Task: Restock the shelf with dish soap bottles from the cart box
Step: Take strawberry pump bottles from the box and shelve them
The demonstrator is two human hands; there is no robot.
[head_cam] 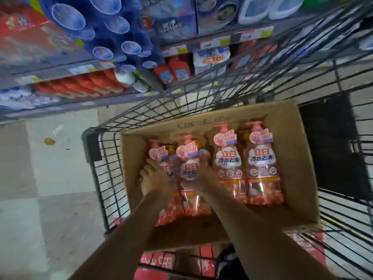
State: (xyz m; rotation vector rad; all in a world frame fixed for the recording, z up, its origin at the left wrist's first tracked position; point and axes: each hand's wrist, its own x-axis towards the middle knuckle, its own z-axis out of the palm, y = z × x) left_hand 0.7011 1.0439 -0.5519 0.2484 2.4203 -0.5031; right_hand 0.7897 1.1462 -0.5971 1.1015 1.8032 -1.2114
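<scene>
An open cardboard box sits in a wire shopping cart. Pink pump dish soap bottles lie in it. Two bottles rest side by side in the right half. My left hand grips the leftmost bottle around its middle. My right hand grips the bottle beside it. Both held bottles are slightly raised and blurred. The shelf with red and blue products stands beyond the cart, at the upper left.
The cart's black wire walls surround the box, with a dark gap to its right. Red packages lie under the box at the cart's near end. Pale floor tiles spread to the left. Price tags line the shelf edges.
</scene>
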